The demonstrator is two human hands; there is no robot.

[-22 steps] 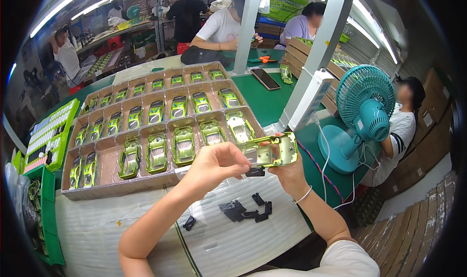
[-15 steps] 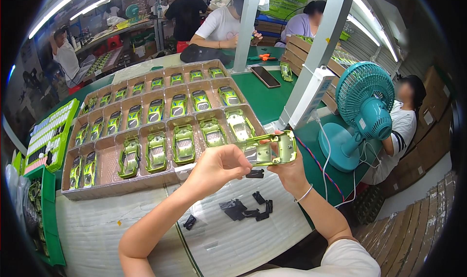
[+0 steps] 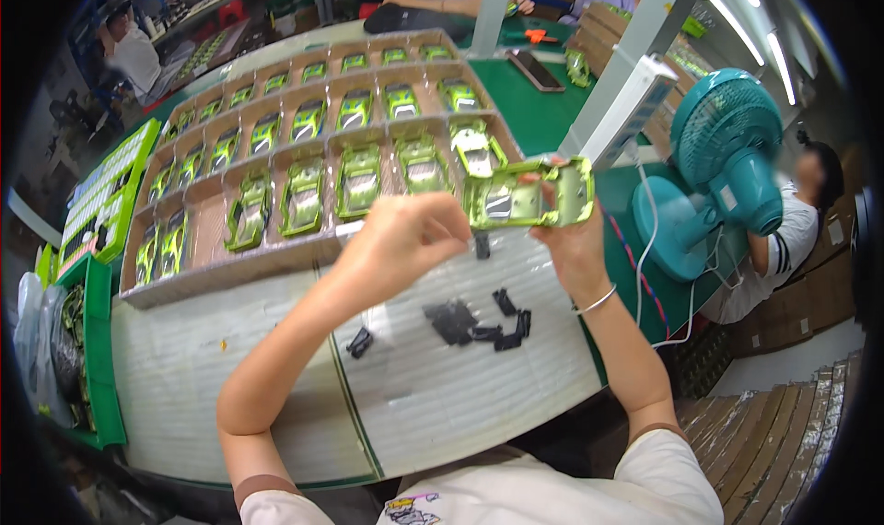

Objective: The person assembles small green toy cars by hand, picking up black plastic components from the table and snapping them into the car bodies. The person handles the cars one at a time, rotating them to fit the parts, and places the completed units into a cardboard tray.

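Note:
My right hand (image 3: 571, 239) grips the end of a green toy car body shell (image 3: 545, 214), raised above the table with its hollow underside showing. My left hand (image 3: 405, 239) is beside the shell's left end, fingers pinched together. At those fingertips, just below the shell, is a small black plastic part (image 3: 482, 245); exactly how it is gripped is hard to see. Several more black plastic parts (image 3: 508, 341) lie in a loose group on the pale table mat below, and a single black piece (image 3: 360, 342) lies apart to the left.
A divided cardboard tray (image 3: 207, 276) of green car shells stands beyond my hands. On the right are a teal fan (image 3: 727, 147), cables (image 3: 645, 276) and a grey post (image 3: 635, 69). A green bin (image 3: 99, 359) is at left; a phone (image 3: 536, 70) lies farther back. Other people sit nearby.
The view has tilted down. The car shell has turned more level in my right hand. The black part by my left fingertips has gone from lying sideways to pointing downward.

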